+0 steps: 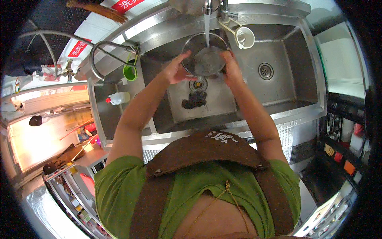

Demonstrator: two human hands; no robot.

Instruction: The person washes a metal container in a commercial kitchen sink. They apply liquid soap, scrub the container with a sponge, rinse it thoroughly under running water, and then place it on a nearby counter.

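Observation:
Water runs from a metal faucet (209,9) into a round metal bowl (206,61), which I hold with both hands above the middle basin of a stainless steel sink (206,115). My left hand (176,70) grips the bowl's left side, and my right hand (232,67) grips its right side. Some water lies in the bowl. Just below it, in the basin, is a drain strainer (198,85) with a dark wet clump (194,100), perhaps a scouring pad or cloth, beside it. What the fingertips do under the bowl is partly hidden.
A white cup-shaped strainer (244,37) hangs by the faucet over the right basin, which has a drain (265,71). In the left basin area are a green cup-shaped holder (130,72) and a white plastic bottle with a red cap (119,98). A curved metal spout (93,61) reaches in from the left.

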